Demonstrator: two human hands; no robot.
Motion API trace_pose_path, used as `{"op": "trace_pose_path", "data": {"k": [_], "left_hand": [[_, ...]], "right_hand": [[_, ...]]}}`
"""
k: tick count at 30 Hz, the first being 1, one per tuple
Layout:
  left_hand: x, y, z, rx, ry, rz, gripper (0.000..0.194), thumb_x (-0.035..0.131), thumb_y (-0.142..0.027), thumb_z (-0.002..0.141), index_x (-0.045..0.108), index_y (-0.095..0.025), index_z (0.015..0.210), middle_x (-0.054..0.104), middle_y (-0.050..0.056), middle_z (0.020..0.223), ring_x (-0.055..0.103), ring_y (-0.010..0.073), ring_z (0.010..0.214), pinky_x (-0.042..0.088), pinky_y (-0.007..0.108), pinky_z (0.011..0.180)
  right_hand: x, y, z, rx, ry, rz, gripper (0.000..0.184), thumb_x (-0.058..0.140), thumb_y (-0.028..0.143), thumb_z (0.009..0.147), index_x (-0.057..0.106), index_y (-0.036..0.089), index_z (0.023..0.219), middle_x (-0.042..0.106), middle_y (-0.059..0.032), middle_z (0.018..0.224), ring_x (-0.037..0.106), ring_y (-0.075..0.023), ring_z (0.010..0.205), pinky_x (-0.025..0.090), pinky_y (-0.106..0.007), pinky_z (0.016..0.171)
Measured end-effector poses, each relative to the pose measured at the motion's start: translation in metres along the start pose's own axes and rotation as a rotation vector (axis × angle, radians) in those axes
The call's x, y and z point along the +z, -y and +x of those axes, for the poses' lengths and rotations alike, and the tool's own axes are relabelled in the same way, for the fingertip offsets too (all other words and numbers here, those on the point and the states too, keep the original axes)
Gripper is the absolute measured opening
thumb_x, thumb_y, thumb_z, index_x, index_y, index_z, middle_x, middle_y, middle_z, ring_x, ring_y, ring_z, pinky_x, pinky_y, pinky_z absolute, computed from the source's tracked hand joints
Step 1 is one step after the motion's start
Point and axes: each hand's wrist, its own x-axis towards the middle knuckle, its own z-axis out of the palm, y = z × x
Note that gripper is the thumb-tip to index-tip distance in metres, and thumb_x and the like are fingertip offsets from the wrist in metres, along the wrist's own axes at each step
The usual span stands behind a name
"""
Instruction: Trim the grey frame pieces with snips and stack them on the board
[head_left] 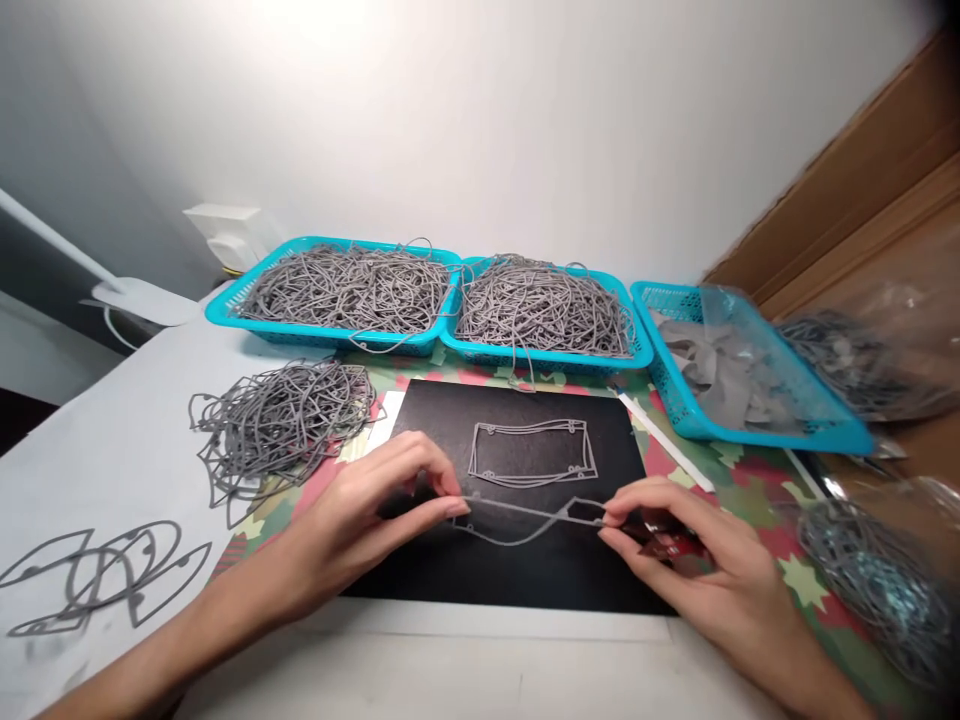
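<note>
A thin grey rubber gasket (514, 512) is stretched between my two hands over a black mat (450, 575). My left hand (382, 490) pinches its left end between thumb and fingers. At the other end, my right hand (694, 545) grips a corner the same way; the gasket's lower strand sags and crosses near there. Under the right palm shows a dark, reddish shiny object (671, 540), mostly hidden, so its kind is unclear. Just beyond the hands, a few rectangular gaskets (532, 478) lie roughly stacked on the mat.
Two blue baskets (341, 335) (551, 358) heaped with grey gaskets stand at the back. Another blue basket (757, 432) holds flat grey scraps. A gasket pile (292, 425) lies left, with loose gaskets (112, 570) nearer. Bagged gaskets (877, 580) and cardboard (847, 180) are at right.
</note>
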Motion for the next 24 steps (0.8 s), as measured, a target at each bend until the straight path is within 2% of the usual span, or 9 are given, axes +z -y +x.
{"op": "trace_pose_path", "data": {"k": [2,5,9,13,17,19,20,22,24], "left_hand": [[0.0,0.004,-0.002,0.084,0.039,0.013,0.006,0.068,-0.021,0.115,0.071,-0.024,0.111,0.075,0.001,0.105,0.069,0.0158,0.095,0.053,0.025,0.086],[-0.001,0.004,-0.006,0.199,0.08,0.042,0.006,0.067,-0.02,0.116,0.07,-0.025,0.114,0.074,0.002,0.104,0.07,0.0157,0.096,0.053,0.024,0.087],[0.003,-0.004,-0.009,0.195,0.171,0.055,0.009,0.061,-0.023,0.119,0.069,-0.025,0.115,0.075,0.002,0.105,0.071,0.0158,0.094,0.053,0.023,0.084],[0.012,-0.006,-0.009,0.164,0.232,0.011,0.017,0.052,-0.023,0.122,0.066,-0.024,0.111,0.075,0.003,0.103,0.07,0.0161,0.089,0.054,0.023,0.08],[0.014,-0.011,-0.007,0.039,0.312,-0.044,0.023,0.045,-0.023,0.122,0.065,-0.025,0.111,0.074,0.003,0.105,0.069,0.0171,0.091,0.056,0.023,0.08],[0.012,-0.016,-0.005,-0.073,0.348,-0.116,0.025,0.043,-0.028,0.123,0.064,-0.025,0.11,0.073,0.003,0.104,0.07,0.017,0.092,0.057,0.023,0.081],[0.012,-0.018,-0.005,-0.131,0.355,-0.157,0.027,0.042,-0.032,0.123,0.064,-0.025,0.109,0.072,0.003,0.104,0.071,0.0169,0.093,0.057,0.022,0.082],[0.011,-0.02,-0.005,-0.228,0.334,-0.218,0.029,0.043,-0.039,0.124,0.064,-0.025,0.11,0.071,0.002,0.102,0.071,0.0167,0.093,0.058,0.023,0.084],[0.012,-0.019,-0.005,-0.291,0.286,-0.248,0.033,0.045,-0.046,0.123,0.066,-0.024,0.109,0.07,0.001,0.1,0.07,0.017,0.092,0.058,0.024,0.086]], "right_hand": [[0.002,-0.005,-0.001,-0.026,0.0,0.013,0.003,0.076,0.03,0.108,0.077,0.031,0.112,0.082,-0.0034,0.109,0.081,-0.023,0.097,0.065,-0.025,0.072],[0.005,-0.017,-0.008,-0.056,-0.006,0.033,0.012,0.077,0.026,0.108,0.076,0.035,0.117,0.083,-0.0012,0.11,0.082,-0.0215,0.098,0.065,-0.022,0.071],[0.006,-0.033,-0.016,-0.101,0.064,0.065,0.02,0.072,0.024,0.11,0.077,0.036,0.125,0.083,-0.002,0.114,0.083,-0.0215,0.096,0.067,-0.022,0.073],[0.01,-0.033,-0.016,-0.039,0.133,0.089,0.019,0.063,0.027,0.115,0.079,0.033,0.124,0.082,-0.0038,0.113,0.081,-0.02,0.091,0.067,-0.023,0.075],[0.011,-0.019,-0.011,0.005,0.177,0.109,0.024,0.054,0.029,0.12,0.077,0.033,0.126,0.079,-0.003,0.113,0.079,-0.0179,0.093,0.066,-0.022,0.08],[0.01,-0.011,-0.008,0.026,0.204,0.109,0.019,0.059,0.035,0.119,0.075,0.034,0.129,0.078,-0.0027,0.116,0.079,-0.0184,0.099,0.066,-0.023,0.086],[0.009,-0.008,-0.007,0.027,0.217,0.104,0.016,0.066,0.041,0.116,0.074,0.034,0.129,0.077,-0.0026,0.117,0.079,-0.0194,0.103,0.066,-0.024,0.09],[0.01,-0.004,-0.007,0.014,0.248,0.082,0.031,0.085,0.053,0.103,0.073,0.033,0.124,0.074,-0.0021,0.117,0.078,-0.0207,0.105,0.066,-0.025,0.092],[0.014,-0.001,-0.008,-0.018,0.285,0.041,0.043,0.096,0.057,0.091,0.072,0.03,0.115,0.073,-0.0013,0.113,0.077,-0.0194,0.098,0.066,-0.023,0.084]]}}
